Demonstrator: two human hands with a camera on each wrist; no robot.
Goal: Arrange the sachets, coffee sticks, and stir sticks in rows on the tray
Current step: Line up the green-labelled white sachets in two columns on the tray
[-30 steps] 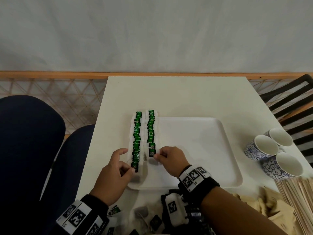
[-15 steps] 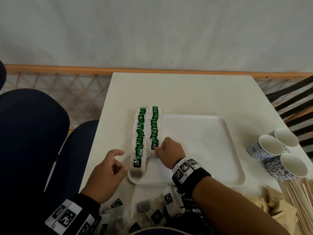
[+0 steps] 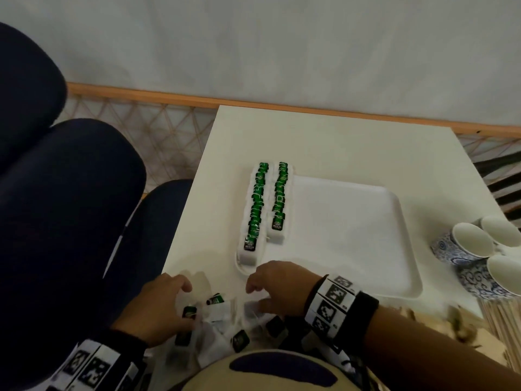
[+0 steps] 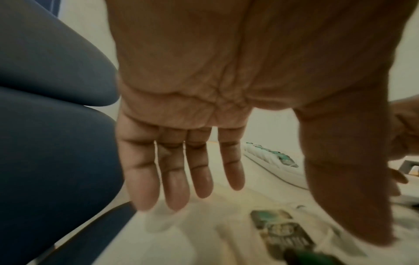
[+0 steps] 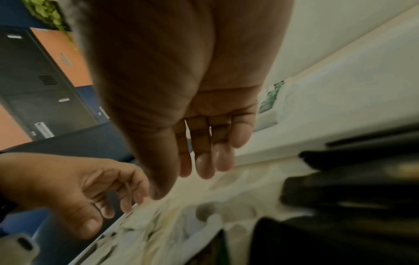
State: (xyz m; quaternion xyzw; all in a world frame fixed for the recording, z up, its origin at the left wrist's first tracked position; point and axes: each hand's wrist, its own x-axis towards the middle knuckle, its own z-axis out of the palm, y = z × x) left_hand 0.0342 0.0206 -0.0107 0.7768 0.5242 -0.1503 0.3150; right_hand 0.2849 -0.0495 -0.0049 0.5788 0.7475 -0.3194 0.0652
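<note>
Left hand: my left hand is over the loose pile of tea sachets at the near table edge, fingers straight and spread, holding nothing.
Right hand: my right hand hovers just beside it, between the pile and the tray's near rim, fingers relaxed and long, also empty.
Tray: two rows of sachets lie along its left side, green labels up; the right row stops short of the left one.
Still waiting: brown coffee sticks and wooden stir sticks lie at the right, near the cups.
Step in hand: I judge I am fetching the next sachet for the shorter row.
Doing it well: pinch one sachet only, by its edge, so strings from its neighbours do not drag along; turn the label up, then lay it overlapping the last one, in line.
Risk: brushing the finished rows askew.
</note>
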